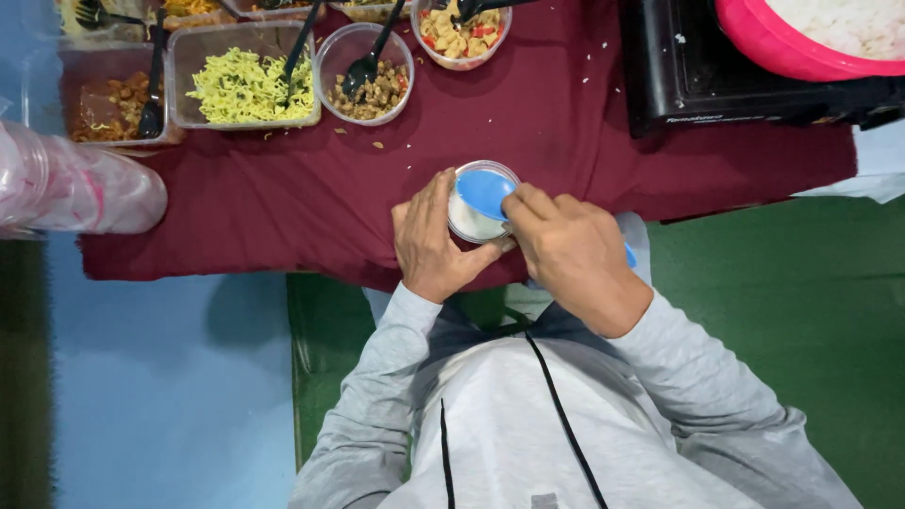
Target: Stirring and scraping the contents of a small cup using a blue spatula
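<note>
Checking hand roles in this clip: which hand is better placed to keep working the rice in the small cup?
Probably the right hand: it already holds the blue spoon over the cup, while the left hand grips the cup's side.

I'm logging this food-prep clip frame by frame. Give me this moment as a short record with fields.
left hand: cups the small clear cup of rice
right hand: holds a blue spoon over the cup
surface: maroon cloth
behind: noodle tub, round bowl with black spoon, pink basin of rice on a black box
left edge: stacked clear cups
</note>
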